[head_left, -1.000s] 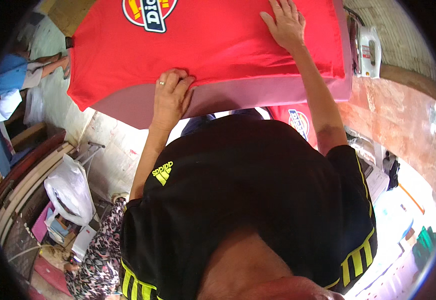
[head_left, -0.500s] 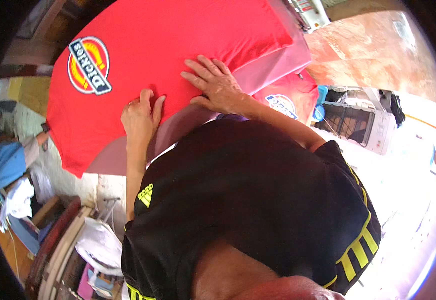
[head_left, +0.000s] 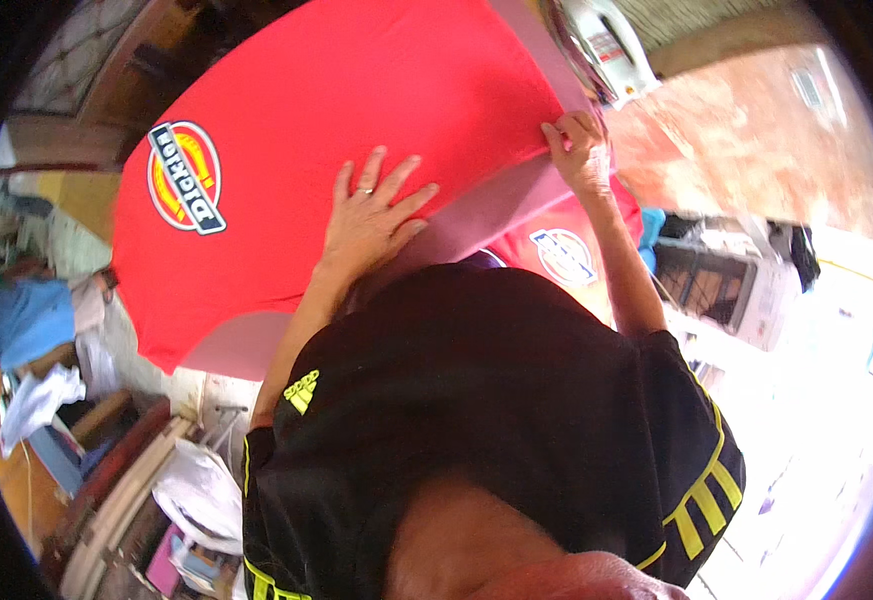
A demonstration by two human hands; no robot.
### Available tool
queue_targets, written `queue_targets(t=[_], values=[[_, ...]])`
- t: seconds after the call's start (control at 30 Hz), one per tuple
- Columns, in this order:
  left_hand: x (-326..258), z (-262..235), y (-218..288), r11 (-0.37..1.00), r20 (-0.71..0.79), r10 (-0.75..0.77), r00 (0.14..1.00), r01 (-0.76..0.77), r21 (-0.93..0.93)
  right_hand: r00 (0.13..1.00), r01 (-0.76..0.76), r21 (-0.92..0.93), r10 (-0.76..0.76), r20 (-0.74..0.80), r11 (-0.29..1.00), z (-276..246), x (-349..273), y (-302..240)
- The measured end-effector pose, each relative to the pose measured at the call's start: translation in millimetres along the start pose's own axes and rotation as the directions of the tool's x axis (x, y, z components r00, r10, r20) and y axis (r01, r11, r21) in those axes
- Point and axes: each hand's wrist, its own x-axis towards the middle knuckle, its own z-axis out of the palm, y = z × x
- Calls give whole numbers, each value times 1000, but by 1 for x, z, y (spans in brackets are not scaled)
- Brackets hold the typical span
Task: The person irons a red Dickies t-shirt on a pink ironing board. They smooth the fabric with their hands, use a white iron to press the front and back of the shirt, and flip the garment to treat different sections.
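Note:
A red T-shirt (head_left: 356,90) lies spread over a board with a dusky pink cover (head_left: 506,195); a round yellow and white badge (head_left: 186,178) is printed on its left part. My left hand (head_left: 368,218) rests flat on the shirt near its closer edge, fingers spread, a ring on one of them. At the shirt's right corner, my right hand (head_left: 581,155) pinches the cloth between thumb and fingers. Below that corner hangs another red cloth (head_left: 606,225) bearing a similar badge.
A white iron (head_left: 611,50) stands beyond the board's right end. To the right is a pale appliance with a dark front (head_left: 711,280). A white plastic bag (head_left: 199,495) and stacked boards (head_left: 126,500) are at lower left. A person's blue clothing (head_left: 21,325) shows at far left.
My right hand has moved right, from lying flat on the shirt to pinching its corner. My left hand has shifted right and flattened, fingers now spread. The view has tilted slightly.

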Motion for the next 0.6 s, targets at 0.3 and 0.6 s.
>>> queue_targets(t=[0.3, 0.6], values=[[41, 16, 7, 819, -220, -566, 795, 572, -40, 877, 473, -37, -466, 118, 880, 59, 116, -81], [-61, -7, -66, 131, -377, -917, 134, 991, 34, 895, 445, -145, -431, 116, 884, 108, 173, -117]])
